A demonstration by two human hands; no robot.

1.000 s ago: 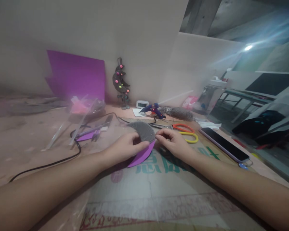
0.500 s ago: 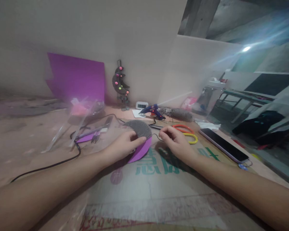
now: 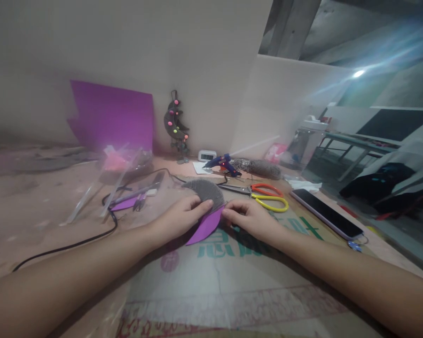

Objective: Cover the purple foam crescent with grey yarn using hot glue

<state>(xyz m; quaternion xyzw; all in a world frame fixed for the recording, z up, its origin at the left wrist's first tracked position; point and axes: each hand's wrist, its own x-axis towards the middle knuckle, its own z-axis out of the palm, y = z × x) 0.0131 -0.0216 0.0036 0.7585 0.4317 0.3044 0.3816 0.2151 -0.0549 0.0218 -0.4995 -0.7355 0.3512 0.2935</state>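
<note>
Cardboard (image 3: 183, 291), left hand (image 3: 178, 215) gripping crescent (image 3: 208, 191), right hand (image 3: 255, 218), curled, back beside it, hold unclear

handicraft workspace, glue gun (image 3: 216, 163), scissors (image 3: 246, 190), cord-wrapped crescent (image 3: 211, 192), purple sheet (image 3: 114, 117), moon ornament (image 3: 169, 118)

Dim, greyish light overall, with a milky haze. A lamp (image 3: 358, 73) at upper right glares, throwing bluish streaks toward the corner. The wall (image 3: 109, 37) at upper left falls dull. A soft shadow lies below the right hand (image 3: 255, 219). The crescent (image 3: 211, 191) at centre is fairly clear; the left edge smears, and the sides look stretched.
</note>
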